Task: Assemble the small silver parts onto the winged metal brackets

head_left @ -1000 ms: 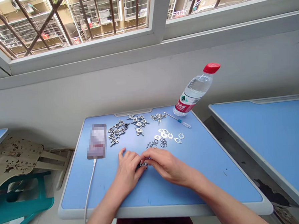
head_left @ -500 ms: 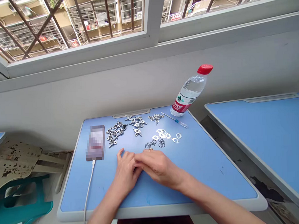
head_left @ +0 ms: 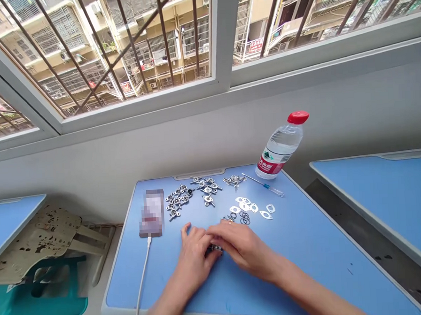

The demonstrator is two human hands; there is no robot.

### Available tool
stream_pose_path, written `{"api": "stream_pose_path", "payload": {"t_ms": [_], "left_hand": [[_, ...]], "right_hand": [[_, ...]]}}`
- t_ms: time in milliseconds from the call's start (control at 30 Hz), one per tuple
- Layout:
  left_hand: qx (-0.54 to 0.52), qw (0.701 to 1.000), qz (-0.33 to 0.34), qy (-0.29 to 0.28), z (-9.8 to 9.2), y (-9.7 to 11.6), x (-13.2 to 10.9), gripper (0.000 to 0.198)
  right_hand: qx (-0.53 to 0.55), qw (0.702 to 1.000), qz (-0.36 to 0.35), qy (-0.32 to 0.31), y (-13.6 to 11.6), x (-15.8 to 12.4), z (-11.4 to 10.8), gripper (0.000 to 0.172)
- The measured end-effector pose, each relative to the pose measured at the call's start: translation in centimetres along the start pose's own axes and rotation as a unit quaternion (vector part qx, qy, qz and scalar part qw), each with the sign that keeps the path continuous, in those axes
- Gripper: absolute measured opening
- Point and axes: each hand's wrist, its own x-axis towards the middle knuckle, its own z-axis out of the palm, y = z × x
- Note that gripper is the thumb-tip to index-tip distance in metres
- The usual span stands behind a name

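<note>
The left hand [head_left: 194,258] and right hand [head_left: 242,248] meet near the middle of a blue tabletop [head_left: 308,277], fingers curled in and grips closed around a small metal part [head_left: 216,248], which sits between them and is mostly hidden (only a silvery edge shows). A thin ring [head_left: 230,221] sits on one finger of the right hand.

Just ahead of the hands lie a tangle of wire rings [head_left: 244,217] and a scatter of flat, eared metal gaskets [head_left: 248,206]. Farther on are heaps of silver winged fittings [head_left: 177,200], with a red-capped water bottle [head_left: 280,147] standing upright at the far edge beside a slim clear rod [head_left: 263,185]. To the left of the hands, a phone [head_left: 152,213] lies flat with a white charging cable [head_left: 143,278] running off the near edge. A second blue tabletop [head_left: 374,191] stands apart on the right.
</note>
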Motion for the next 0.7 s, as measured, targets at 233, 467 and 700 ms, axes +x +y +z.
{"api": "stream_pose_path", "payload": {"t_ms": [233,467,700], "left_hand": [[-0.030,0.999,-0.023,0.012,0.42,-0.16,-0.19,0.016],[-0.015,1.000,-0.003,0.008,0.23,-0.32,-0.25,0.021],[0.018,0.999,0.029,0.019,0.54,-0.83,-0.12,0.011]], "right_hand": [[0.068,0.997,-0.015,-0.047,-0.41,0.33,-0.27,0.040],[0.060,0.998,-0.011,-0.006,0.28,0.02,0.24,0.037],[0.046,0.999,-0.014,0.011,0.17,0.49,-0.12,0.024]]}}
